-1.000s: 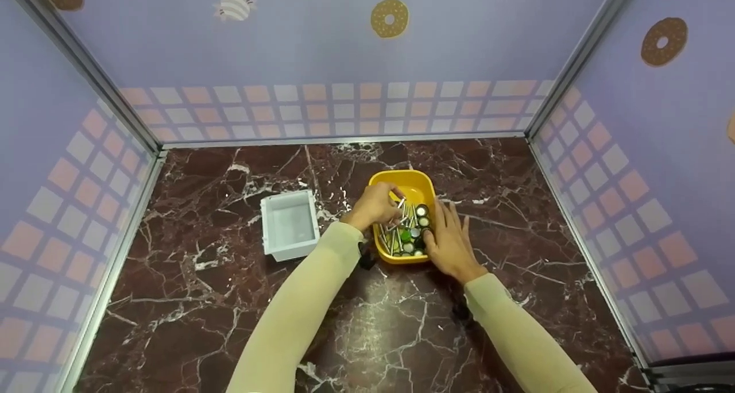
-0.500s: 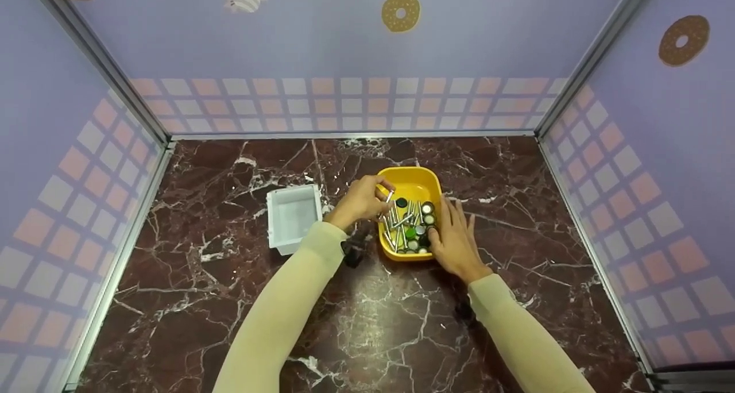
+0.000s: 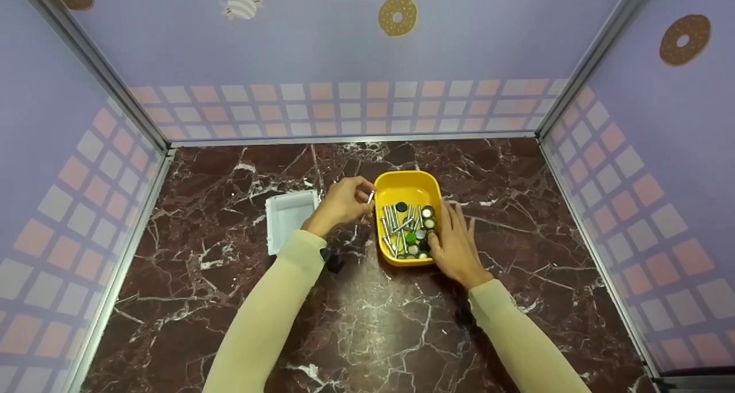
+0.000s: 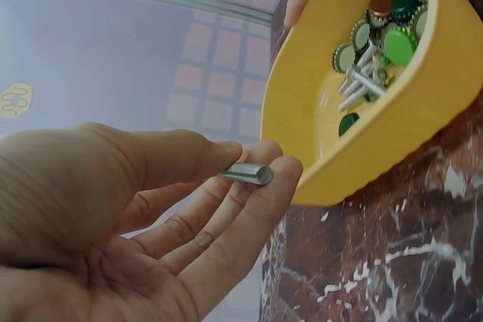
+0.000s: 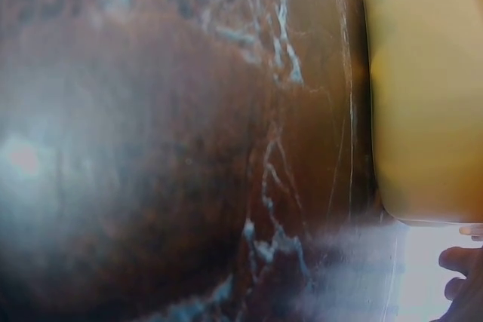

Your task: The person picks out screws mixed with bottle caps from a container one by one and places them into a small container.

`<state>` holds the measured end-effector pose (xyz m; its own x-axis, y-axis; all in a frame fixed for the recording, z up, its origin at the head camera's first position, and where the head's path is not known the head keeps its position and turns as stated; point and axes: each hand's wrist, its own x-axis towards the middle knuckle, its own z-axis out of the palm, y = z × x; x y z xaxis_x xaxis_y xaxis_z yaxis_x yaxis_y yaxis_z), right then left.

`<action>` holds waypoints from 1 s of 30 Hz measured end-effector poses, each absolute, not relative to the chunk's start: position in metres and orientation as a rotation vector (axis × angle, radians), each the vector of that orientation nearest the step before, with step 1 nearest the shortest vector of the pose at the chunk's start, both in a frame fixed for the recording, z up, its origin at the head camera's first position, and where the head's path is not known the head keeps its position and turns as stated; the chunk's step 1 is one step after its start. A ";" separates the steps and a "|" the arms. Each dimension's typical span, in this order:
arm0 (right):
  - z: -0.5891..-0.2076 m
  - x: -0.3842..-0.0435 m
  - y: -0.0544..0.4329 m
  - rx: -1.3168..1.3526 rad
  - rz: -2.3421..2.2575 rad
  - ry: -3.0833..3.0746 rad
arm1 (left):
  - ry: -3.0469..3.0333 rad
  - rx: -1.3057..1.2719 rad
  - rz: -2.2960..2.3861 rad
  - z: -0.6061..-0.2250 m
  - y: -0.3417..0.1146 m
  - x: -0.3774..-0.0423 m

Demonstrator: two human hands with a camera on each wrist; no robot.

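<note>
My left hand [image 3: 347,202] is just left of the yellow plastic container [image 3: 406,180], pinching a short silver metal rod [image 4: 249,173] between thumb and fingertips. In the left wrist view the rod's flat round end faces outward. My right hand [image 3: 456,246] holds the container's right wall, its thumb over the rim and its fingers stretched along the outside. Inside lie several similar silver rods [image 3: 396,218] and several bottle caps [image 3: 428,223]. A bright green cap [image 4: 400,46] stands out among them, and a dark cap [image 3: 401,207] sits apart toward the back.
A white rectangular box [image 3: 275,238] stands to the left, partly hidden by my left hand and sleeve. Both containers rest on a dark red marbled tabletop [image 3: 379,330]. Patterned purple walls [image 3: 344,54] enclose the back and sides.
My left hand has lifted out of the yellow container with a silver rod and moved left past its rim. The dark cap behind the rods has come into view. My right hand keeps its place.
</note>
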<state>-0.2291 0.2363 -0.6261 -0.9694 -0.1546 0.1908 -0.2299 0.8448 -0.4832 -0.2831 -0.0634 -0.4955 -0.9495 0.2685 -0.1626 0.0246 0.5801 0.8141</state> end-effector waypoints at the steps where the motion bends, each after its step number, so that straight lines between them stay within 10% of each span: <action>1: -0.626 -0.229 0.236 0.306 0.779 -2.876 | 2.542 0.233 1.309 -0.496 -0.067 -0.282; 30: -0.626 -0.231 0.236 0.295 0.822 -2.890 | 2.554 -0.030 1.436 -0.501 -0.179 -0.265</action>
